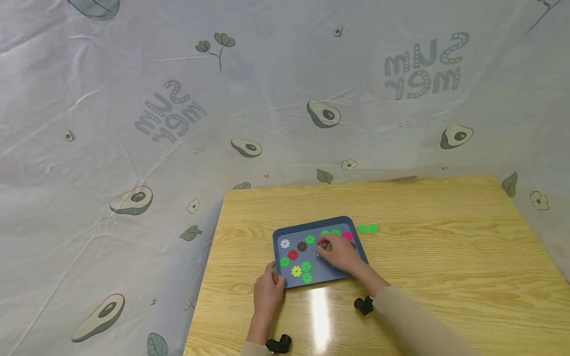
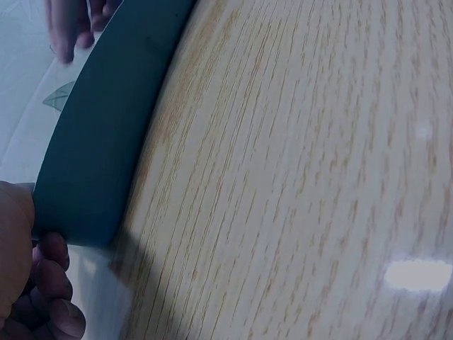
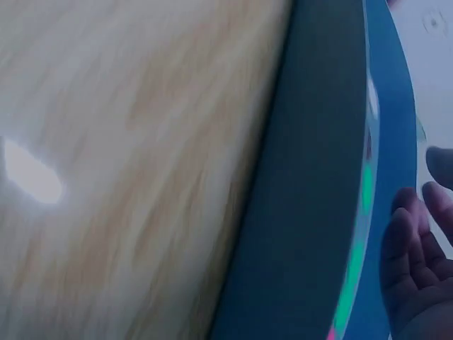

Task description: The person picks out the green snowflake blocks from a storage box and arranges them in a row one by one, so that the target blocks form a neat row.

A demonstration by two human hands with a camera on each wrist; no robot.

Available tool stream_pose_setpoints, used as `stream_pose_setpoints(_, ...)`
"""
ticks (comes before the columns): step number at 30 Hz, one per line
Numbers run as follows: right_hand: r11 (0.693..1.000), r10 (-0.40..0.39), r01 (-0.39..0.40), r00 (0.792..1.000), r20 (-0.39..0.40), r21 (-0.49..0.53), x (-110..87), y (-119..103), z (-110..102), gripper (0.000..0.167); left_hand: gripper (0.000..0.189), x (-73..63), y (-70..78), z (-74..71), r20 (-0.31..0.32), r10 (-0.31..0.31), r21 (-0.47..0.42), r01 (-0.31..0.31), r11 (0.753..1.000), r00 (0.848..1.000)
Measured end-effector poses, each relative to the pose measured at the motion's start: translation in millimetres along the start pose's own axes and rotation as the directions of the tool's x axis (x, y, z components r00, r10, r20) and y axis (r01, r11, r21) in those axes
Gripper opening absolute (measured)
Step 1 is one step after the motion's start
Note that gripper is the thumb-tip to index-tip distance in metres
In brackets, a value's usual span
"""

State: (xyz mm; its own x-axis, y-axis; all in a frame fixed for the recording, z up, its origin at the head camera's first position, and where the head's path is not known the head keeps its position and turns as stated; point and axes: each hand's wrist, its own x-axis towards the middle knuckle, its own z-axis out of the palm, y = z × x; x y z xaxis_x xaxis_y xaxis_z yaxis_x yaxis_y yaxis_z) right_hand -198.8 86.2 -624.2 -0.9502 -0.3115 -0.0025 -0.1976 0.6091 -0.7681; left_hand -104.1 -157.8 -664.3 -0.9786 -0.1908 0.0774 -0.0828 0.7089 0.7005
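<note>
My left hand (image 1: 269,291) grips the near left corner of a shallow blue-grey tray (image 1: 329,272), thumb on the rim and fingers curled beneath, as the left wrist view shows. Over the tray's middle right, my right hand (image 1: 340,253) is bent down with a small green notched disc (image 1: 328,245) between thumb and fingers, mostly hidden by them. Flower-shaped plastic discs lie flat in the tray: a white one (image 1: 285,244), a red one (image 1: 292,255), a yellow one (image 1: 296,271), a pink one (image 1: 347,236), brown ones and several green ones.
Two green discs (image 1: 367,228) lie side by side on the wooden table (image 1: 445,257), just right of the tray. A patterned cloth (image 1: 285,89) hangs behind the table. Black wrist cameras (image 1: 364,305) sit on both wrists.
</note>
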Motion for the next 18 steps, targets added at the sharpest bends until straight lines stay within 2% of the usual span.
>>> stream_pose_setpoints(4, 0.999, -0.026, 0.03, 0.994, 0.104, -0.034, 2.4, -12.7, 23.8, 0.024, 0.045, -0.3, -0.3, 0.6, -0.003, 0.001, -0.003, -0.001, 1.0, 1.0)
stream_pose_setpoints(7, 0.996, -0.029, 0.04, 0.989, 0.145, -0.074, 1.6, -17.3, 37.4, 0.028, 0.045, -0.8, -1.1, 1.7, -0.003, 0.003, -0.003, -0.003, 1.0, 1.0)
stream_pose_setpoints(13, 0.985, -0.006, 0.026, 0.992, 0.123, -0.169, -1.7, -16.7, 54.7, 0.03, 0.045, -0.7, -1.6, 3.5, 0.004, -0.001, 0.008, 0.001, 1.0, 1.0)
stream_pose_setpoints(18, 0.979, -0.026, 0.045, 0.995, 0.097, -0.2, -1.1, -17.7, 58.0, 0.027, 0.045, 0.3, -1.4, 2.6, -0.009, 0.012, 0.007, -0.012, 1.0, 1.0)
